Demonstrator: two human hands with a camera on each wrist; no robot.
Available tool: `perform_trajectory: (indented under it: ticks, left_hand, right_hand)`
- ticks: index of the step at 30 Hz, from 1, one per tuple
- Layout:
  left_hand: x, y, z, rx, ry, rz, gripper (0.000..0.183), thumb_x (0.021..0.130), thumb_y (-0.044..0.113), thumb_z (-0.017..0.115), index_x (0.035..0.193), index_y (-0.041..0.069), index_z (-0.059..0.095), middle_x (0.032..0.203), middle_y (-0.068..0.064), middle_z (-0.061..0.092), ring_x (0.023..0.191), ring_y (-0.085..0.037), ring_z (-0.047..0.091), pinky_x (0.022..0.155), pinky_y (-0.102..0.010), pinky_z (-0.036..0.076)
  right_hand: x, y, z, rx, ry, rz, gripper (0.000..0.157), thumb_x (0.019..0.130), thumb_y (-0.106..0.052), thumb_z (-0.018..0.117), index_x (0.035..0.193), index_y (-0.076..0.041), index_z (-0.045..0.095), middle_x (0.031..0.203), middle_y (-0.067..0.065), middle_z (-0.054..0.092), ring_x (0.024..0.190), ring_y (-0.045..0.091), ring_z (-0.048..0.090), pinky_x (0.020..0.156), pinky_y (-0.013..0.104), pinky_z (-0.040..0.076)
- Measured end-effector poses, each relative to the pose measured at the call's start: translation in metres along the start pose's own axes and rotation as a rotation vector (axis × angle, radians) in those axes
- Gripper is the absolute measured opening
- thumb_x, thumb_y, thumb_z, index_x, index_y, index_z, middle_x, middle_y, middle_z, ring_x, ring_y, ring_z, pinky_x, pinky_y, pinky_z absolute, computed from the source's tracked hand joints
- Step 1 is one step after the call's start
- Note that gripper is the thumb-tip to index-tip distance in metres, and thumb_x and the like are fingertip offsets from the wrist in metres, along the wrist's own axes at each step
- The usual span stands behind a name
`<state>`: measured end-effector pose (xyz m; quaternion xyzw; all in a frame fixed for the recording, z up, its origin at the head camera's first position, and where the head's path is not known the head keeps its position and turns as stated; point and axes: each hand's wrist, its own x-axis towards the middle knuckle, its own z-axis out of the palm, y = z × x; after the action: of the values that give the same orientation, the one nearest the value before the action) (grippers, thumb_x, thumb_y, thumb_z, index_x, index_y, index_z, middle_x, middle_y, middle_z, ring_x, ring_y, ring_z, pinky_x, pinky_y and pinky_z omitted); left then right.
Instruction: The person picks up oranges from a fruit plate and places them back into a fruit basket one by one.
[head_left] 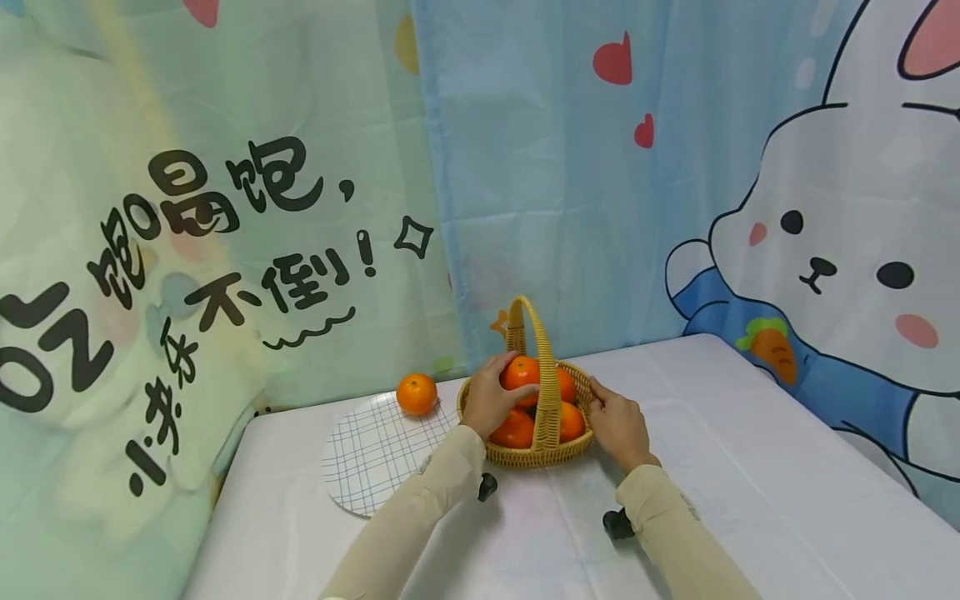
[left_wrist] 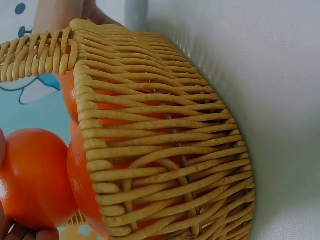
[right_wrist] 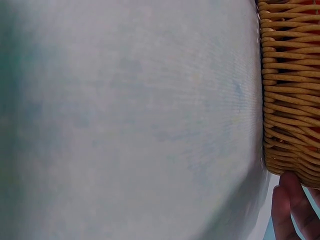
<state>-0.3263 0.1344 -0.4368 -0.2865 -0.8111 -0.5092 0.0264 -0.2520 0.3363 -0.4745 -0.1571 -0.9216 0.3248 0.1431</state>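
A wicker basket (head_left: 548, 421) with a tall arched handle stands on the table, holding several glossy oranges (head_left: 513, 429). My left hand (head_left: 487, 400) reaches in at the basket's left side and grips the top orange (left_wrist: 35, 175), thumb on the near side and fingers behind. Basket weave hides part of the lower fruit in the left wrist view. On the opposite side, my right hand (head_left: 621, 425) holds the basket's right rim, and its fingertips (right_wrist: 289, 187) press against the woven wall.
One more orange (head_left: 416, 394) lies at the back of a round white plate with a blue grid (head_left: 375, 458), left of the basket. A white cloth (head_left: 750, 467) covers the table. Printed curtains (head_left: 540, 208) hang right behind it.
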Motion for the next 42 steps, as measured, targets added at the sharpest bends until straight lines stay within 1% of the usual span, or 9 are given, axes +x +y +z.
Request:
perform_trajectory:
  ticks: [8, 15, 19, 26, 29, 33, 36, 38, 42]
  left_hand:
    - [0.000, -0.004, 0.001, 0.018, -0.009, 0.006, 0.067, 0.086, 0.034, 0.075, 0.143, 0.009, 0.050, 0.140, -0.009, 0.052, 0.113, -0.028, 0.059, 0.088, -0.041, 0.054]
    - [-0.001, -0.005, -0.003, 0.027, -0.014, 0.003, 0.072, 0.083, 0.037, 0.077, 0.143, 0.009, 0.050, 0.146, -0.010, 0.047, 0.131, -0.028, 0.047, 0.104, -0.045, 0.043]
    - [-0.002, -0.008, -0.007, 0.015, 0.000, -0.005, 0.073, 0.082, 0.041, 0.077, 0.143, 0.010, 0.051, 0.146, -0.008, 0.047, 0.131, -0.027, 0.046, 0.105, -0.046, 0.042]
    - [-0.003, -0.022, -0.017, 0.008, 0.039, 0.009, 0.075, 0.081, 0.045, 0.077, 0.142, 0.010, 0.051, 0.143, -0.007, 0.051, 0.132, -0.026, 0.046, 0.106, -0.044, 0.042]
    - [-0.004, -0.027, -0.021, 0.019, 0.051, 0.014, 0.075, 0.081, 0.046, 0.076, 0.142, 0.010, 0.051, 0.142, -0.007, 0.052, 0.131, -0.027, 0.047, 0.104, -0.043, 0.043]
    - [-0.005, -0.030, -0.030, 0.038, 0.052, -0.003, 0.074, 0.083, 0.045, 0.076, 0.143, 0.010, 0.050, 0.143, -0.007, 0.051, 0.131, -0.026, 0.047, 0.104, -0.042, 0.043]
    - [-0.006, -0.032, -0.037, 0.037, 0.065, -0.007, 0.072, 0.084, 0.041, 0.076, 0.142, 0.008, 0.050, 0.142, -0.009, 0.051, 0.128, -0.028, 0.049, 0.103, -0.044, 0.045]
    - [-0.007, -0.033, -0.042, 0.023, 0.072, -0.007, 0.071, 0.084, 0.037, 0.076, 0.142, 0.006, 0.049, 0.142, -0.010, 0.051, 0.127, -0.029, 0.051, 0.102, -0.044, 0.045]
    - [-0.009, -0.036, -0.052, -0.007, 0.082, -0.023, 0.069, 0.086, 0.032, 0.076, 0.142, 0.004, 0.048, 0.142, -0.013, 0.050, 0.130, -0.031, 0.047, 0.105, -0.045, 0.042]
  right_hand:
    - [0.001, -0.001, 0.001, 0.000, 0.002, 0.001, 0.049, 0.100, -0.015, 0.042, 0.148, -0.008, 0.038, 0.136, 0.027, 0.050, 0.063, 0.024, 0.046, 0.053, 0.031, 0.038]
    - [0.000, -0.002, 0.001, -0.003, 0.009, 0.002, 0.049, 0.099, -0.014, 0.042, 0.148, -0.008, 0.039, 0.132, 0.028, 0.054, 0.061, 0.024, 0.045, 0.052, 0.031, 0.037]
    - [0.001, -0.001, 0.002, -0.007, 0.014, -0.001, 0.049, 0.099, -0.013, 0.043, 0.148, -0.008, 0.040, 0.130, 0.028, 0.055, 0.061, 0.024, 0.046, 0.052, 0.031, 0.038]
    - [0.002, 0.000, 0.001, -0.010, 0.006, 0.002, 0.050, 0.099, -0.014, 0.043, 0.148, -0.008, 0.039, 0.129, 0.029, 0.056, 0.060, 0.023, 0.045, 0.051, 0.031, 0.038]
    - [0.002, -0.001, 0.001, -0.009, 0.004, 0.002, 0.050, 0.099, -0.014, 0.042, 0.148, -0.008, 0.038, 0.126, 0.029, 0.057, 0.060, 0.023, 0.045, 0.051, 0.030, 0.039]
    - [0.002, 0.000, 0.001, -0.010, 0.010, 0.000, 0.049, 0.099, -0.014, 0.042, 0.148, -0.008, 0.039, 0.118, 0.030, 0.060, 0.058, 0.023, 0.045, 0.050, 0.030, 0.038]
    - [0.002, -0.001, 0.001, -0.007, 0.008, 0.002, 0.049, 0.099, -0.014, 0.042, 0.148, -0.008, 0.039, 0.121, 0.031, 0.059, 0.058, 0.024, 0.044, 0.050, 0.030, 0.038]
    - [0.002, -0.001, 0.001, -0.008, 0.010, 0.001, 0.049, 0.099, -0.014, 0.042, 0.148, -0.008, 0.039, 0.127, 0.031, 0.056, 0.060, 0.024, 0.045, 0.051, 0.031, 0.038]
    - [0.003, -0.001, 0.002, -0.016, 0.008, -0.002, 0.049, 0.099, -0.014, 0.042, 0.148, -0.008, 0.039, 0.132, 0.030, 0.053, 0.063, 0.024, 0.047, 0.052, 0.031, 0.038]
